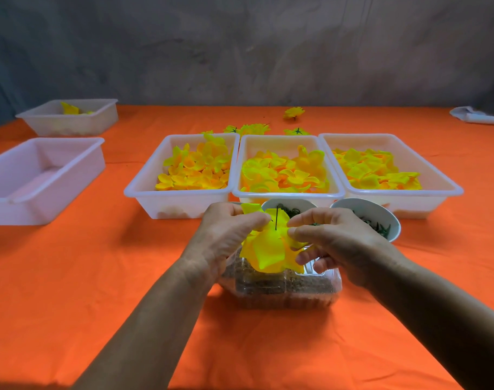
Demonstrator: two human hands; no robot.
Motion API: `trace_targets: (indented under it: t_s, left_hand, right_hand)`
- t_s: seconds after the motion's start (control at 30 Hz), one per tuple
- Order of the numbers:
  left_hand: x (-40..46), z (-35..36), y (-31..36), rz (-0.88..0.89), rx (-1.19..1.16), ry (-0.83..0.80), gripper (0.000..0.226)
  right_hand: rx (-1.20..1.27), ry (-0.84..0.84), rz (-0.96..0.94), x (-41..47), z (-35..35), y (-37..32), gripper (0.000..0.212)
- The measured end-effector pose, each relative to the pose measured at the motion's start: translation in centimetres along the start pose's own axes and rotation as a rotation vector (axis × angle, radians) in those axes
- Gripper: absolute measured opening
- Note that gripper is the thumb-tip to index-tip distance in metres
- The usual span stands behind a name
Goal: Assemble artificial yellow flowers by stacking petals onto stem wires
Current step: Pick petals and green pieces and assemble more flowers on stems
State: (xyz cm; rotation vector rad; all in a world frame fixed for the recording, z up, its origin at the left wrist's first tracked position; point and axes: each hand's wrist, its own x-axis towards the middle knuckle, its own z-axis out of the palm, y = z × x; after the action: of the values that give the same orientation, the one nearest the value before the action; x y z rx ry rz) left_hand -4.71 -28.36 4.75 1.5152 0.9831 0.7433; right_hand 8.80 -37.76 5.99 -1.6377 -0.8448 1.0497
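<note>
Both hands pinch petals [268, 246] on stem wire [276, 219].

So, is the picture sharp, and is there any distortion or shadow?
Head view: the hands and petals are fairly sharp; the wide lens bows the table edge and the trays; soft shadows fall left of the trays; the far flower is blurry.

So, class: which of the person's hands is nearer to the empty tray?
Left. The left hand pinches the petals, on the side towards the empty tray at far left; the right hand holds them from the other side, further away.
</note>
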Motion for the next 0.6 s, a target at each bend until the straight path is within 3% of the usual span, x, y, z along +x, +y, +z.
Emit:
trace_targets:
  t_s: [0.23, 0.6]
  left_hand:
    - [-0.15, 0.33, -0.04, -0.001, -0.068, -0.008, 0.013]
    - [-0.41, 0.54, -0.72, -0.049, -0.060, 0.018, 0.011]
  right_hand:
    - [-0.053, 0.025, -0.012, 0.12, 0.14, -0.03, 0.002]
    - [-0.102, 0.074, -0.044, 0.51, 0.45, -0.09, 0.014]
